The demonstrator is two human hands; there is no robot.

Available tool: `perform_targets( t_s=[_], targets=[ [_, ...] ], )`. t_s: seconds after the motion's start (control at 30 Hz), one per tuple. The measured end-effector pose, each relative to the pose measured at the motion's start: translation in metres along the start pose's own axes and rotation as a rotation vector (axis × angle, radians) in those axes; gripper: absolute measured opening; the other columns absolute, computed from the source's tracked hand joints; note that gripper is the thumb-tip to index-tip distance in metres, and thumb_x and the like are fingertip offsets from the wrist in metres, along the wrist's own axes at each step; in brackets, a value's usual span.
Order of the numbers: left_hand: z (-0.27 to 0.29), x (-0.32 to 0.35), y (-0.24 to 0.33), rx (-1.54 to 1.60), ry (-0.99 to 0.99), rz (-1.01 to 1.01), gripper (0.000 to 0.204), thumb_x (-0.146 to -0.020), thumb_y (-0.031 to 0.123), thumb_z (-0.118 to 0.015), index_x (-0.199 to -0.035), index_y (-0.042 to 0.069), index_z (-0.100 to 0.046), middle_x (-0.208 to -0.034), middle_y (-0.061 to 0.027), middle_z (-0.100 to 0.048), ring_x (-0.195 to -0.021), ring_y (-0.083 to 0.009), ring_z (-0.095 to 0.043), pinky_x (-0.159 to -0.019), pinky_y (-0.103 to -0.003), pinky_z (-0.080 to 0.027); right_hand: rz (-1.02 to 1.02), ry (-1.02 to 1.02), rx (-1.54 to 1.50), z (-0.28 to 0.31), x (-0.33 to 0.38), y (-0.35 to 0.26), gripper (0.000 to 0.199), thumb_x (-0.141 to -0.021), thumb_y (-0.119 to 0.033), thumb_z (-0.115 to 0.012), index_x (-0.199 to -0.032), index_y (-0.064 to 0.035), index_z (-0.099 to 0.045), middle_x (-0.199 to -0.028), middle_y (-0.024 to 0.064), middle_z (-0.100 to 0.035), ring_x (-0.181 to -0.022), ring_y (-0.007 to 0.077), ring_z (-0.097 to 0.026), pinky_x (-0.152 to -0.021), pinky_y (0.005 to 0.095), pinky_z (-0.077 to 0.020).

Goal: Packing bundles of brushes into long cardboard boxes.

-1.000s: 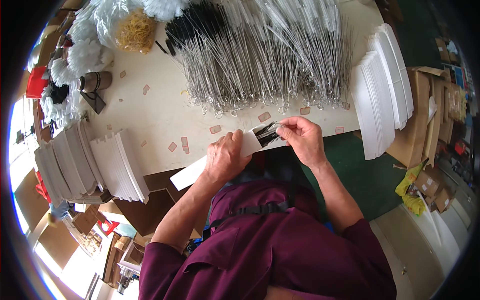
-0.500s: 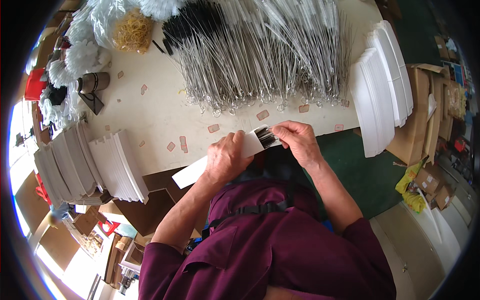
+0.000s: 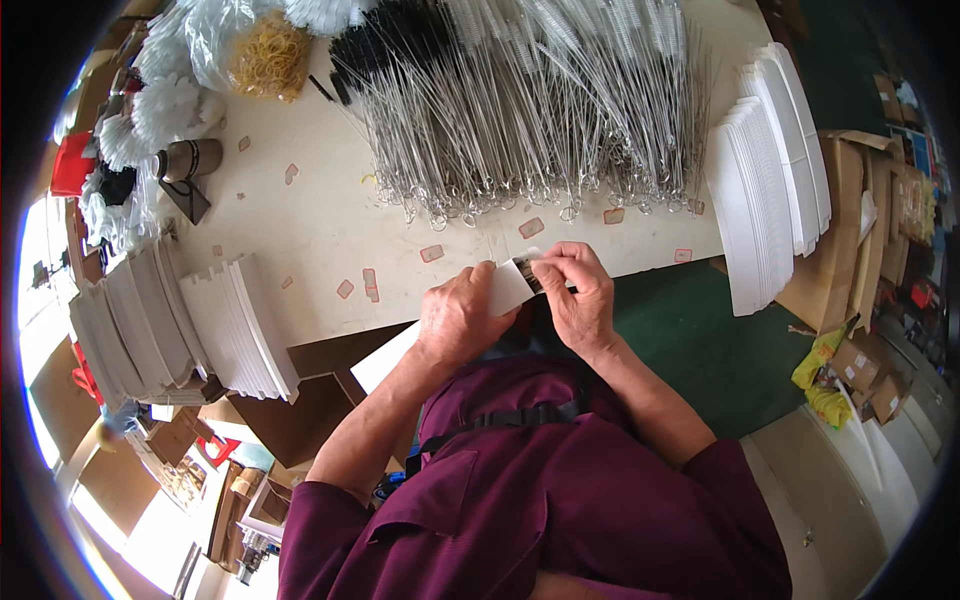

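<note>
Pale and dotted with small red-edged stickers, the worktable (image 3: 320, 225) spread out ahead of both hands, with green floor (image 3: 690, 370) showing to the right of the right hand. The left hand (image 3: 462, 312) was wrapped around a long white carton (image 3: 511, 288), which slanted from below that wrist up to the fingertips of the right hand (image 3: 572, 283). Those fingers were bent, thumb and forefinger close together at the carton's mouth — whether they pinched anything could not be told. Dark contents (image 3: 525, 267) sat just inside the mouth, apparently mostly in, so the filling looked nearly done; the end itself stood open, and closing it seemed to be left. Beyond the hands, a broad heap of loop-ended wire brushes (image 3: 530, 140) lay loose, outside any carton, and stacks of folded white card flanked the hands, one to the left (image 3: 235, 325) and one to the right (image 3: 750, 210). The carton's middle was hidden by the left hand, its contents too shaded to count — and the heap's far end was cut off by the upper edge.
</note>
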State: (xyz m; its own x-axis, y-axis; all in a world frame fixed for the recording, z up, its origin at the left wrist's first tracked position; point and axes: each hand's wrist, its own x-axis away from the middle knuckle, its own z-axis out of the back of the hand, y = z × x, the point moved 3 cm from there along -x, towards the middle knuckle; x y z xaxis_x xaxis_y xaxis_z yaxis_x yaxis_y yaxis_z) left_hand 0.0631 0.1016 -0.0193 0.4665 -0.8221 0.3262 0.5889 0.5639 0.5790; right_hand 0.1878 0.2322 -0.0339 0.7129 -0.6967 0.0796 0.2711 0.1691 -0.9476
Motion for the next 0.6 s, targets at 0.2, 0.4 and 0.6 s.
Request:
perform_targets(
  t_s=[0.2, 0.4, 0.6],
  targets=[
    [-0.004, 0.001, -0.003, 0.037, -0.04, 0.015, 0.057, -0.074, 0.035, -0.084, -0.113, 0.002, -0.058, -0.093, -0.0169, -0.071, -0.083, -0.0348, -0.072, -0.069, -0.046, -0.057, -0.099, -0.322, -0.061, -0.004, 0.015, 0.007, 0.03, -0.102, -0.023, -0.061, -0.122, -0.0007, -0.068, -0.142, 0.0229, -0.055, -0.128, 0.0358, -0.056, -0.106, 0.0394, -0.0458],
    [0.006, -0.002, 0.002, 0.109, -0.212, 0.067, 0.079, -0.075, 0.041, -0.086, -0.136, 0.006, -0.051, -0.107, -0.0194, -0.072, -0.098, -0.0359, -0.072, -0.084, -0.046, -0.057, -0.15, -0.357, -0.07, 0.015, 0.005, -0.004, 0.024, -0.102, -0.012, -0.058, -0.118, 0.0014, -0.069, -0.118, 0.0187, -0.069, -0.098, 0.0278, -0.071, -0.086, 0.0318, -0.0561],
    [0.006, 0.001, 0.004, 0.192, -0.206, -0.008, 0.08, -0.079, 0.036, -0.082, -0.144, 0.012, -0.041, -0.112, -0.0208, -0.07, -0.095, -0.0404, -0.071, -0.082, -0.048, -0.058, -0.266, -0.469, -0.212, 0.026, 0.003, -0.006, 0.023, -0.102, -0.008, -0.056, -0.119, 0.0011, -0.069, -0.095, 0.0102, -0.074, -0.084, 0.0136, -0.07, -0.079, 0.028, -0.0563]
  ],
)
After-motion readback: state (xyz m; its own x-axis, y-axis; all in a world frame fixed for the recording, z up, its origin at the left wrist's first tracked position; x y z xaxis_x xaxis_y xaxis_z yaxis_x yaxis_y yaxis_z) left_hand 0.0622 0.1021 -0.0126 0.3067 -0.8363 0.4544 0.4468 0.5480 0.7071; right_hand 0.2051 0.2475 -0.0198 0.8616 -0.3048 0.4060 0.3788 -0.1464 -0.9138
